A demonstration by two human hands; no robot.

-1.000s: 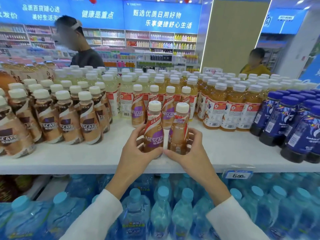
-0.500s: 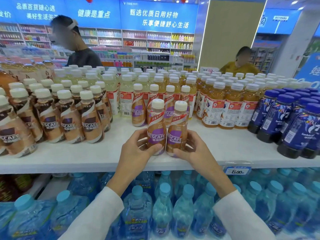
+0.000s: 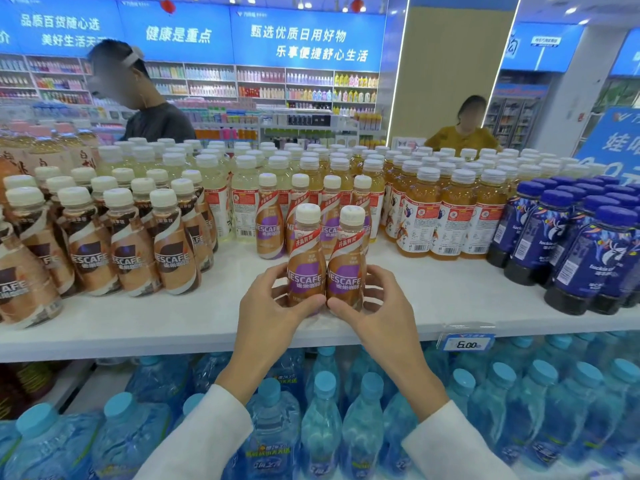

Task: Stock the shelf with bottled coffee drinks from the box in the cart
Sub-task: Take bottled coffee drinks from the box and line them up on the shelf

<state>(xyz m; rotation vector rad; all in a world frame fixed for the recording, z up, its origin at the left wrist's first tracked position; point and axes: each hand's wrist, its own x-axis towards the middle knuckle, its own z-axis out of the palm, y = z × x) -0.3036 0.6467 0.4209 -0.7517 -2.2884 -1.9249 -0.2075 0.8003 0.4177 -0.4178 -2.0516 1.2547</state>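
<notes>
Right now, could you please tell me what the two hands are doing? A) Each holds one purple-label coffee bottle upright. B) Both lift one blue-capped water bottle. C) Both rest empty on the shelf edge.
A: the left hand grips the left coffee bottle and the right hand grips the right coffee bottle, side by side above the white shelf.
</notes>
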